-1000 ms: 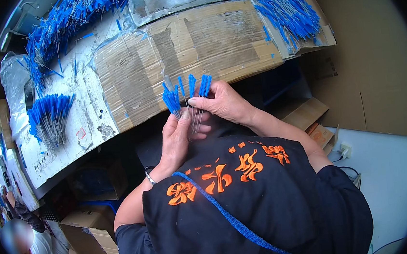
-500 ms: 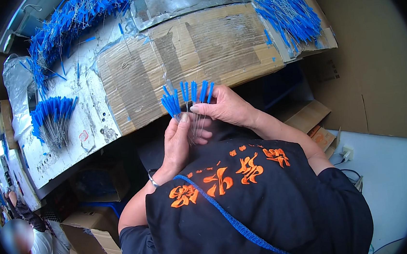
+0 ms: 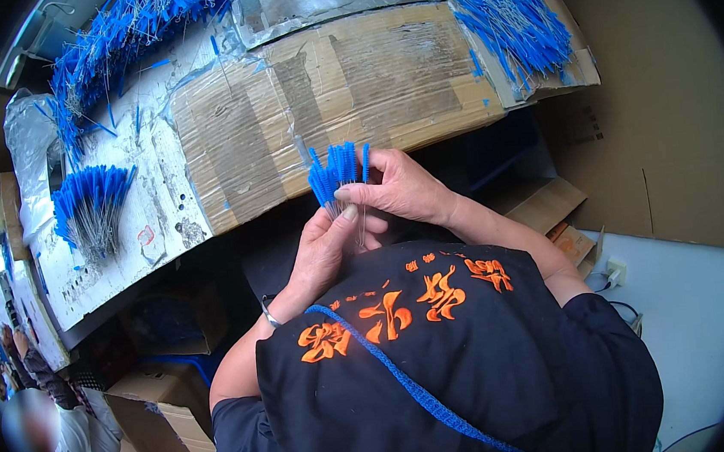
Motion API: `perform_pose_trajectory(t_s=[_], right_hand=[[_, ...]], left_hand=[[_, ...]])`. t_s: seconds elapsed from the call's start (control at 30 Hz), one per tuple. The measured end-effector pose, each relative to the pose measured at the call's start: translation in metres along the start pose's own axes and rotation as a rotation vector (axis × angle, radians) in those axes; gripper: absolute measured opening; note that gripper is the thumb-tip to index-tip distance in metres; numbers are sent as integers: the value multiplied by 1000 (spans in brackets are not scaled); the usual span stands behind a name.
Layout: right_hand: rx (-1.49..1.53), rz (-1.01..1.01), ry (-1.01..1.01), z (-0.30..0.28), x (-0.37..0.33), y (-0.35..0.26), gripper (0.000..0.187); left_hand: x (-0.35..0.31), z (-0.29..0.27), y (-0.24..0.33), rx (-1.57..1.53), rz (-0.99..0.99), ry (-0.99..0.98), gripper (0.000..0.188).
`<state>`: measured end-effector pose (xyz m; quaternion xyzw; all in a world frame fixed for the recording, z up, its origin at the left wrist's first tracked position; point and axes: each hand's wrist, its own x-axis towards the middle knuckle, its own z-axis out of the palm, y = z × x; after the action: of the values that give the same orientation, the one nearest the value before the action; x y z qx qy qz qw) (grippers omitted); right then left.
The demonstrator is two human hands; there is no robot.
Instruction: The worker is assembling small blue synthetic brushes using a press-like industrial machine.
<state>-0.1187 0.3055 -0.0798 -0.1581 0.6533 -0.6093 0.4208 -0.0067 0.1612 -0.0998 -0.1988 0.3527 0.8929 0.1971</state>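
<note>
Blue bristles crown the bunch of slim twisted-wire brushes (image 3: pixel 338 169), which is held up between both hands just off the near edge of the bench, above the upper end of the black cloth apron with orange lettering (image 3: pixel 469 363). The bare wire stems are pinched low by the left hand (image 3: pixel 319 249), its thumb closed down against the fingers, probably so that the stems are gathered together while the bristle heads are left uncrushed. Higher up, just under the heads, the bunch is nipped between the thumb and forefinger of the right hand (image 3: pixel 404 190); one brush stands a little apart on that side. Whether the stems are touched by the remaining right fingers cannot be told. All heads are pointed away from the body, presumably so they can be seen side by side. On the white, scuffed bench top (image 3: pixel 146 172), a fan-shaped pile of blue brushes (image 3: pixel 95 206) is laid with its heads the same way, which seems to suit lifting by the stems. Behind it, a large tangled heap of blue brushes (image 3: pixel 139 39) is spread. A flat brown corrugated cardboard sheet (image 3: pixel 383 69) is laid along the bench's near edge, perhaps as a covering, and beyond its right end another loose pile of blue brushes (image 3: pixel 517 27) is rested on cardboard.
</note>
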Motion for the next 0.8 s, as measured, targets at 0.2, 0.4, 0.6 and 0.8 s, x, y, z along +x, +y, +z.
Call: perform_pose_trajectory(t_s=[0.2,0.4,0.6,0.8], right_hand=[[142,-177,42,-27,3,-17,51],[240,-250,-143,-27,22,-18,63],[207,-255,-247,-18,14,-6,58],[262,-201,-286,-18,11,2,58]], left_hand=[[-3,3,7,-49,-130,-65,23],[-6,9,11,-73,-185,-85,22],[-4,-1,6,-147,-203,-106,18],[1,0,6,-149,-155,-182,22]])
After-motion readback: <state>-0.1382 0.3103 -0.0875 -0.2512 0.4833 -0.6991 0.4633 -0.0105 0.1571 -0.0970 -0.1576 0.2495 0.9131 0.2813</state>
